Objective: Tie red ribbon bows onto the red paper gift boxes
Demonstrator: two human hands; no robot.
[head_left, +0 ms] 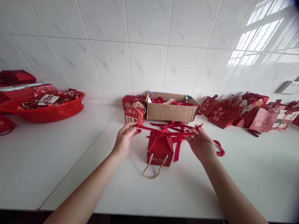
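Observation:
A red ribbon (154, 128) stretches between my two hands, just over the top of a red gift box (161, 149). My left hand (125, 137) pinches one end of it, with a short tail hanging by the fingers. On the other side, my right hand (201, 143) grips the ribbon near its pointed end. The gift box stands upright on the white counter, gold characters on its front and a twisted rope handle (151, 178) drooping forward onto the surface. Behind and right of the box, more red ribbons (177, 147) lie in a loose heap.
A cardboard box (170, 112) holding red ribbons stands against the tiled wall, beside small red gift boxes (135, 114). At left is a red plastic basket (58, 111) of small packets. Several red gift bags (225, 115) line the right back. The counter's front edge (140, 215) runs below.

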